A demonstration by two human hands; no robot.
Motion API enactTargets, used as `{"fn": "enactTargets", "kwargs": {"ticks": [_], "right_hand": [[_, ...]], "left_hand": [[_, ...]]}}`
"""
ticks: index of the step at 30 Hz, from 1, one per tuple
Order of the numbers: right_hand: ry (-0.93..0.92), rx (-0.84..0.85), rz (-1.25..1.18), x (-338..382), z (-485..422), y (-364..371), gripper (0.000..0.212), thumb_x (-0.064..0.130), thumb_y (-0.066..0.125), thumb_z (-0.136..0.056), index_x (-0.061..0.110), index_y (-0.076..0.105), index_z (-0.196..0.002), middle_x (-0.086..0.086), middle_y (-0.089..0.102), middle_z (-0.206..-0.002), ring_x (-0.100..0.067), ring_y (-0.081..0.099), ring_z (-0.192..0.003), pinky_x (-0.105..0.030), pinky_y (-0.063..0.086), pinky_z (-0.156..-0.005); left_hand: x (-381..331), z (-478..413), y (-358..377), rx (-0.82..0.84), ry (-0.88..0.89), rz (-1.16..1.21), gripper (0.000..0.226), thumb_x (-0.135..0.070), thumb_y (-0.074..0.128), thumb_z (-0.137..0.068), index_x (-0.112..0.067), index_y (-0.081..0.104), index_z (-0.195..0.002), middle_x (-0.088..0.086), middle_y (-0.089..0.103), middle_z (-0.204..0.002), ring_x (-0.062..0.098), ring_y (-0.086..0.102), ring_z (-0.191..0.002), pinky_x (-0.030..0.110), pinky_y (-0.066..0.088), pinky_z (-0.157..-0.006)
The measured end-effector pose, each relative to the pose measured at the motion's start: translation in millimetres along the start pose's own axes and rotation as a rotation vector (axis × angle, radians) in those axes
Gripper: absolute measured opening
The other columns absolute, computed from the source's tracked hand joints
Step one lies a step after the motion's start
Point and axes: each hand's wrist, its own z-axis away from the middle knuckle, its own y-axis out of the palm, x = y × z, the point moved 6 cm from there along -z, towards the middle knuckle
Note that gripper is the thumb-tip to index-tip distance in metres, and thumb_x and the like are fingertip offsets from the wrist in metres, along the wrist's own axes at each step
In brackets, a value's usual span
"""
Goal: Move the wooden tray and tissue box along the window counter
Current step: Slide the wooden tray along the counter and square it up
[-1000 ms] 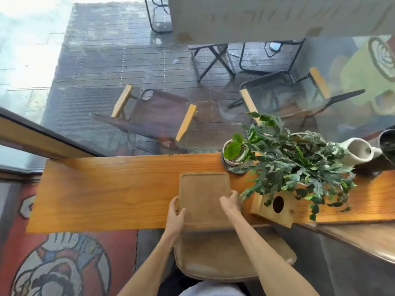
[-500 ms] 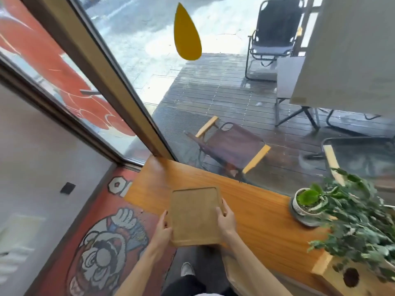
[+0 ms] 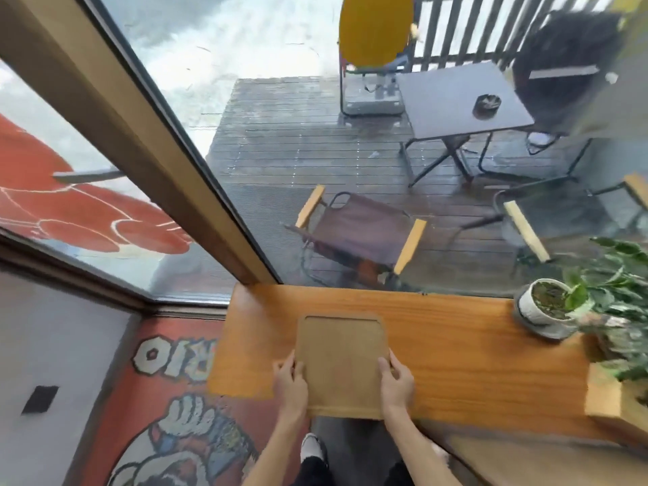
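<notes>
The wooden tray (image 3: 342, 359) is a flat, light brown rectangle with rounded corners and a shallow rim. It lies near the left end of the orange wooden window counter (image 3: 456, 345), its near edge hanging slightly past the counter's front. My left hand (image 3: 291, 378) grips the tray's left side and my right hand (image 3: 396, 380) grips its right side. At the counter's far right stands a wooden box (image 3: 610, 398) under the plant leaves; whether it is the tissue box I cannot tell.
A small white potted plant (image 3: 543, 303) on a grey saucer and a large leafy plant (image 3: 620, 292) stand at the counter's right end. The window glass runs along the counter's far edge. A painted red wall (image 3: 168, 398) lies below on the left.
The tray has travelled left along the counter, away from the plants, with both hands still on it. It is now near the counter's left end, and the view has swung left.
</notes>
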Motion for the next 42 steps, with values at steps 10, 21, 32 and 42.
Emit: {"fn": "enactTargets", "kwargs": {"ticks": [10,21,32,42], "right_hand": [[-0.154,-0.192,0.13,-5,-97,30,0.04,0.023,0.062,-0.1,0.016,0.06,-0.139,-0.01,0.063,-0.119,-0.024,0.058,-0.107,-0.039,0.047,-0.099],[-0.286,-0.364,0.162,-11,-140,37,0.036,0.016,0.064,-0.098,0.007,0.065,-0.133,-0.004,0.058,-0.106,-0.02,0.053,-0.1,-0.031,0.043,-0.091],[-0.735,-0.07,0.691,-35,-130,21,0.058,0.05,0.048,-0.099,0.027,0.043,-0.152,0.008,0.051,-0.143,-0.015,0.043,-0.133,-0.031,0.032,-0.111],[-0.939,0.02,1.046,-66,-118,9,0.07,0.071,0.041,-0.093,0.031,0.045,-0.151,-0.011,0.036,-0.162,-0.03,0.025,-0.154,-0.057,0.011,-0.125]], "left_hand": [[20,-116,69,0.079,0.166,-0.009,0.04,-0.01,0.045,-0.102,-0.009,0.048,-0.142,0.0,0.038,-0.105,0.016,0.036,-0.105,0.015,0.025,-0.089],[26,-144,113,-0.018,0.32,-0.017,0.048,-0.001,0.048,-0.098,-0.006,0.041,-0.145,0.004,0.041,-0.101,0.025,0.044,-0.102,0.026,0.038,-0.091],[47,-134,92,0.002,0.785,-0.674,0.056,-0.055,0.044,-0.093,-0.034,0.046,-0.145,0.001,0.05,-0.142,0.029,0.038,-0.137,0.057,0.02,-0.114],[67,-123,86,0.124,0.966,-0.969,0.069,-0.067,0.046,-0.088,-0.029,0.044,-0.146,0.003,0.041,-0.154,0.04,0.029,-0.145,0.077,0.017,-0.106]]}}
